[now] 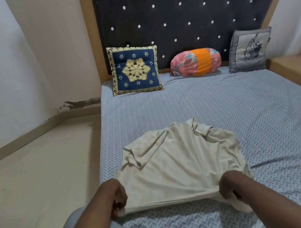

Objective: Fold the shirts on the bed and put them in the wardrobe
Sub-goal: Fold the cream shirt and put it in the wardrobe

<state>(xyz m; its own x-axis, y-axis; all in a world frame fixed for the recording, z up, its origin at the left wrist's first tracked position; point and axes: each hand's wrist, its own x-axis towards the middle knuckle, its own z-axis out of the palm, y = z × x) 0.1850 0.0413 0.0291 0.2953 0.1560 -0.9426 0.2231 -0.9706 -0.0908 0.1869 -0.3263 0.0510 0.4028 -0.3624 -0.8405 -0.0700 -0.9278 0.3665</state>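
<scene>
On the bed (222, 103), a cream shirt (174, 161) lies rumpled near its foot; left hand (118, 198) & right hand (228, 186) each pinch a hem corner. Best pull it taut, flatten sleeves w/ care before folding.

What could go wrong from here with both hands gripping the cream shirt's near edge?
The shirt is bunched and creased at its far end, so folding now would likely trap wrinkles.
The right hand grips a wad of cloth that droops below it, while the left hand holds a flatter edge; the fold may come out skewed.
</scene>
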